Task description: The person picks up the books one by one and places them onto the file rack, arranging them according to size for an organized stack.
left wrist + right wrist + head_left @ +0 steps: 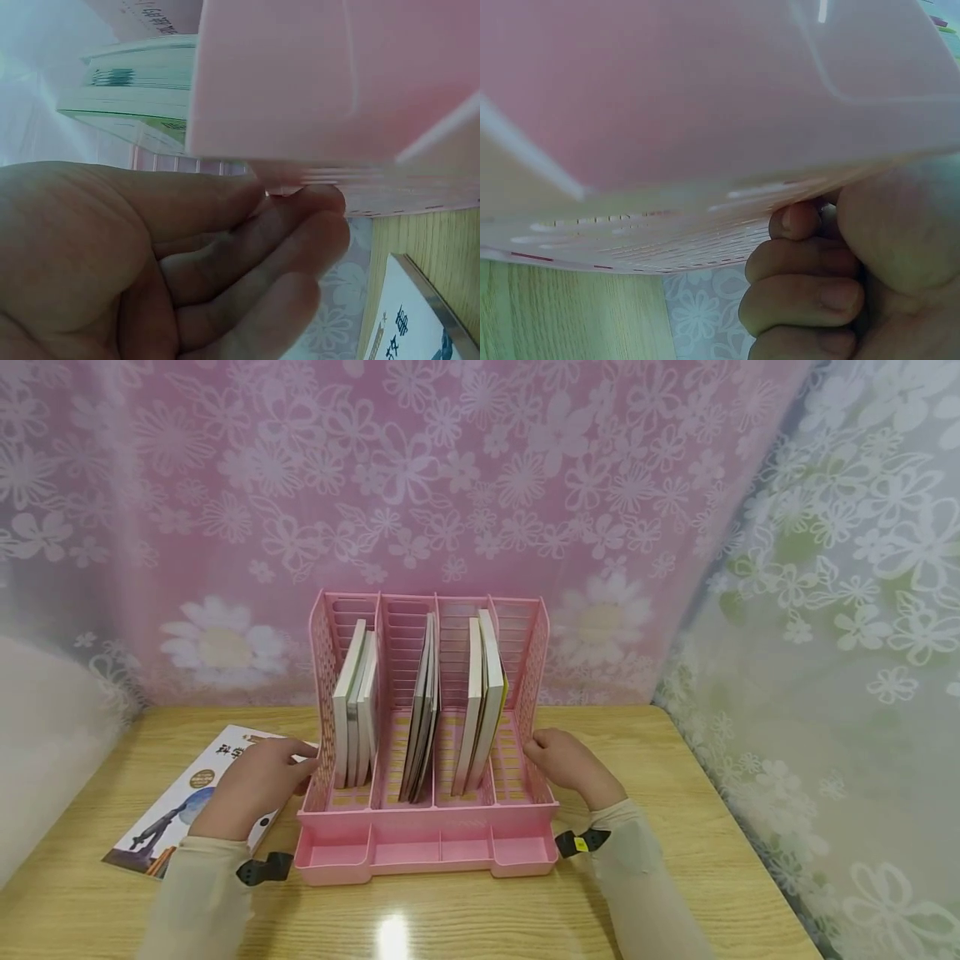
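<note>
A pink plastic book rack (427,819) stands on the table, with upright dividers and a shallow tray along its front. My left hand (258,785) pinches its left side wall between thumb and fingers; the left wrist view shows the fingertips at the edge of the pink plastic (300,82). On the opposite side, my right hand (570,764) grips the right wall, its fingers (802,304) curled in against the slatted plastic. Thin books (350,718) stand in the left compartment, more books (422,718) lean in the second, and others (483,710) in the third.
A white-covered book (198,806) lies flat on the wooden table (645,877), partly under my left forearm. Flowered cloth (450,485) hangs behind the table and along both sides. Black straps (266,868) with small devices sit on both wrists.
</note>
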The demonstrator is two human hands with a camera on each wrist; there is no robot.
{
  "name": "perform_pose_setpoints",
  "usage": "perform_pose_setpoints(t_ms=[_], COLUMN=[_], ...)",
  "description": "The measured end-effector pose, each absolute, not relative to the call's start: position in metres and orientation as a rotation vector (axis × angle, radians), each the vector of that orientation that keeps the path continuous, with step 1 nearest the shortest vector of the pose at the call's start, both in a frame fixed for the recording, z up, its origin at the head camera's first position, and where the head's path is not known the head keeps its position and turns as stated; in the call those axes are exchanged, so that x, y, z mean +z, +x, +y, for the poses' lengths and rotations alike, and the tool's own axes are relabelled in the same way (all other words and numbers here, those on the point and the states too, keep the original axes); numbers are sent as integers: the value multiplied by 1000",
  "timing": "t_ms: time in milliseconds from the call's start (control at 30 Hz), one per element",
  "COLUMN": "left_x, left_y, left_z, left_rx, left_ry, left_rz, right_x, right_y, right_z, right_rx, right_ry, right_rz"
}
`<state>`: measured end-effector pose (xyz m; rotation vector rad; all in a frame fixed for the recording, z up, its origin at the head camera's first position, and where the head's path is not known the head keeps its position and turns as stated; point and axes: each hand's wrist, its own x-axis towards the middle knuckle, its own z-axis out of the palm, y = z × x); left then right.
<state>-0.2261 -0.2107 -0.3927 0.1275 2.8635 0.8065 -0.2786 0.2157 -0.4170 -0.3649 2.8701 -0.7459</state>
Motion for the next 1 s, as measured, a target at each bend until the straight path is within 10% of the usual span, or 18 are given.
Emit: perform_pose_setpoints(t_ms=[1000], left_x=[-394], left_y=[-225], left_z=[-204], left_rx=[826], left_ry=[150], left_rz=[2873], right_x=[-421], right_y=[-279], right_z=[215], right_rx=[-725], right_ry=[-387], right_rz=[2881])
